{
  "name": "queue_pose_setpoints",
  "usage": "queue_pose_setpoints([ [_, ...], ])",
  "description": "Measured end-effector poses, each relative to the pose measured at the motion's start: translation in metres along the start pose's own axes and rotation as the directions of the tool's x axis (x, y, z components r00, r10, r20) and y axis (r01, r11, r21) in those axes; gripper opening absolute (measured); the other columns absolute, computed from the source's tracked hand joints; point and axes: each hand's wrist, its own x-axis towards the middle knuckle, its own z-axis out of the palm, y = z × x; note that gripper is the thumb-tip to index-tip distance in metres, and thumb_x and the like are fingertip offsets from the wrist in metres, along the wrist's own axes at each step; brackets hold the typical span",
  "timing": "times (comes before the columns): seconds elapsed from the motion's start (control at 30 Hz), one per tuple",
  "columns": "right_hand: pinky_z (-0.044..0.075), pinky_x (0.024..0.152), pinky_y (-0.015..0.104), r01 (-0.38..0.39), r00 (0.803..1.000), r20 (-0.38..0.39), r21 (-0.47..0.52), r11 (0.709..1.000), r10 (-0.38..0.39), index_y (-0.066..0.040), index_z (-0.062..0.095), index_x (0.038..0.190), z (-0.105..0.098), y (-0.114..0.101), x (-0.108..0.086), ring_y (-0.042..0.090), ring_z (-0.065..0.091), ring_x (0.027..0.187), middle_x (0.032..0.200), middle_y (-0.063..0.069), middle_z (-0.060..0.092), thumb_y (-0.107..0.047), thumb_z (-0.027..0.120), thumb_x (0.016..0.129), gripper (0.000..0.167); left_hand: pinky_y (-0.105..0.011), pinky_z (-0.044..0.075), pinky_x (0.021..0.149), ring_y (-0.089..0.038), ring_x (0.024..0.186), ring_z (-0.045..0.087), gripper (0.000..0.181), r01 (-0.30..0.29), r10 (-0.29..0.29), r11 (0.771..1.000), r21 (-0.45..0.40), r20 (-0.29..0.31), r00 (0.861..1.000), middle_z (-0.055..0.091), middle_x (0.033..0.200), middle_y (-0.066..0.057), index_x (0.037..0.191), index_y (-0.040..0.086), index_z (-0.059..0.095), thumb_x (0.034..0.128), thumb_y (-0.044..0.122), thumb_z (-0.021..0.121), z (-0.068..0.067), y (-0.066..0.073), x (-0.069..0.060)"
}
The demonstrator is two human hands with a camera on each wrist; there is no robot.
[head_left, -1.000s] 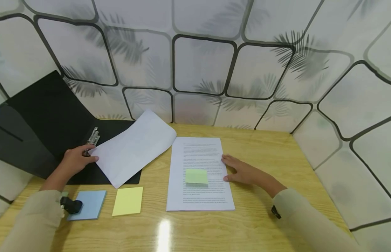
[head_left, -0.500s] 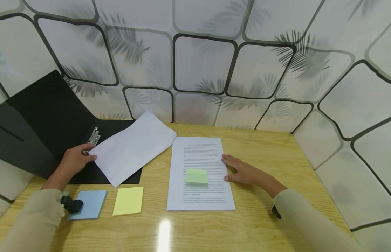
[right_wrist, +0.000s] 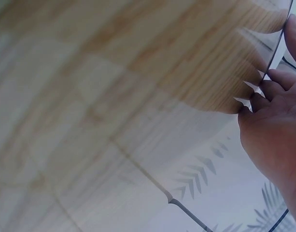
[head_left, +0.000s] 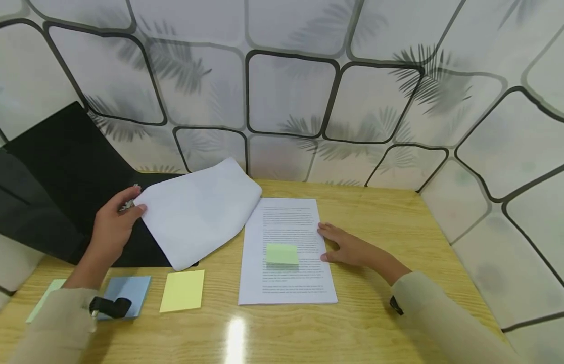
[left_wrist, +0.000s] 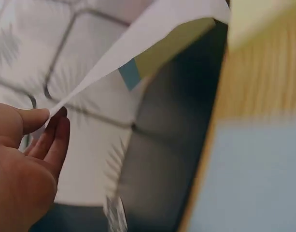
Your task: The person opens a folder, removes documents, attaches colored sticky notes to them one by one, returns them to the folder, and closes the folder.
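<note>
My left hand pinches the left edge of a blank white sheet between thumb and fingers, holding it raised over an open black folder. In the left wrist view the sheet slants up from the fingertips, with blue and olive patches showing under it. A metal clip sits in the folder, partly hidden by the hand in the head view. My right hand rests at the right edge of a stack of printed pages, its thumb and fingertips touching that edge. On the stack lies a green sticky note.
Along the table's left front lie a yellow sticky pad, a blue sticky pad and a green sticky pad, the last two partly covered by the left arm. A patterned wall rises behind the wooden table.
My left hand has moved up and lifted the blank sheet's left edge, so the sheet now bows and has shifted slightly right. The right hand and the printed stack stay put.
</note>
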Motion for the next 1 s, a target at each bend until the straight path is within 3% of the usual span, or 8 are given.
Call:
queue_pose_setpoints([
  [0.07,0.015,0.124,0.055,-0.006,1.0,-0.001,0.003,1.0,0.006,-0.01,0.02,0.162,0.0,0.001,0.0,0.029,0.005,0.157,0.17,0.005,0.01,-0.053,0.066,0.094,0.093,-0.008,0.047,0.092,-0.005,0.107,0.057,0.054,-0.038,0.038,0.996,-0.076,-0.007,0.999,0.054,0.141,-0.002,0.154,0.024,0.043,0.1028,0.025,0.06,0.007,0.018,-0.009],
  [0.13,0.015,0.124,0.056,-0.004,1.0,-0.003,0.004,1.0,0.004,-0.01,0.02,0.162,0.001,0.002,0.0,0.03,0.006,0.157,0.17,0.005,0.01,-0.053,0.066,0.094,0.093,-0.003,0.046,0.084,0.001,0.095,0.06,0.055,-0.086,0.088,0.983,-0.163,0.007,0.996,0.06,0.125,0.004,0.153,0.024,0.045,0.1009,0.019,0.063,0.017,0.036,-0.019],
  [0.27,0.015,0.124,0.056,0.001,1.0,-0.005,0.005,1.0,-0.001,-0.009,0.021,0.161,0.002,0.003,0.0,0.031,0.005,0.157,0.17,0.006,0.011,-0.052,0.066,0.094,0.092,-0.006,0.048,0.083,0.001,0.089,0.062,0.056,-0.159,0.188,0.947,-0.279,0.077,0.979,0.061,0.111,0.01,0.151,0.018,0.046,0.0993,0.014,0.065,0.04,0.064,-0.042],
  [0.4,0.015,0.124,0.056,0.0,1.0,-0.006,0.012,1.0,0.0,-0.009,0.021,0.161,0.002,0.001,0.0,0.031,0.005,0.157,0.17,0.006,0.011,-0.051,0.067,0.094,0.092,-0.012,0.052,0.079,-0.001,0.091,0.063,0.051,-0.157,0.231,0.927,-0.34,0.188,0.955,0.064,0.11,0.006,0.147,0.011,0.051,0.0984,0.013,0.067,0.068,0.081,-0.062],
  [0.57,0.014,0.124,0.057,0.002,1.0,-0.008,0.022,1.0,-0.002,-0.008,0.022,0.161,0.001,-0.001,0.0,0.033,0.006,0.157,0.17,0.008,0.011,-0.05,0.067,0.094,0.09,-0.02,0.052,0.07,-0.008,0.094,0.064,0.047,-0.124,0.23,0.944,-0.306,0.342,0.911,0.063,0.118,-0.007,0.144,0.014,0.056,0.0984,0.015,0.067,0.103,0.091,-0.081],
  [0.7,0.014,0.124,0.056,-0.004,1.0,-0.006,0.015,1.0,0.004,-0.009,0.022,0.161,0.001,-0.001,0.001,0.032,0.005,0.157,0.17,0.007,0.01,-0.05,0.066,0.095,0.09,-0.023,0.052,0.074,-0.017,0.099,0.063,0.047,-0.087,0.217,0.951,-0.297,0.437,0.873,0.055,0.133,-0.012,0.143,0.018,0.057,0.0976,0.016,0.068,0.131,0.092,-0.089],
  [0.83,0.013,0.124,0.057,-0.008,1.0,-0.002,0.023,1.0,0.008,-0.01,0.021,0.161,0.002,0.0,0.002,0.032,0.005,0.157,0.17,0.006,0.01,-0.05,0.067,0.094,0.09,-0.024,0.05,0.072,-0.02,0.094,0.059,0.046,-0.047,0.184,0.959,-0.279,0.488,0.853,0.054,0.135,-0.008,0.141,0.02,0.059,0.0967,0.016,0.069,0.156,0.09,-0.093],
  [1.0,0.012,0.124,0.058,-0.005,1.0,-0.006,0.076,0.997,0.005,-0.009,0.019,0.162,0.0,0.002,0.002,0.035,0.004,0.157,0.17,0.01,0.01,-0.049,0.067,0.095,0.091,-0.023,0.05,0.073,-0.018,0.091,0.057,0.045,-0.06,0.184,0.967,-0.247,0.518,0.836,0.056,0.138,-0.003,0.139,0.02,0.061,0.096,0.012,0.069,0.186,0.091,-0.103],
])
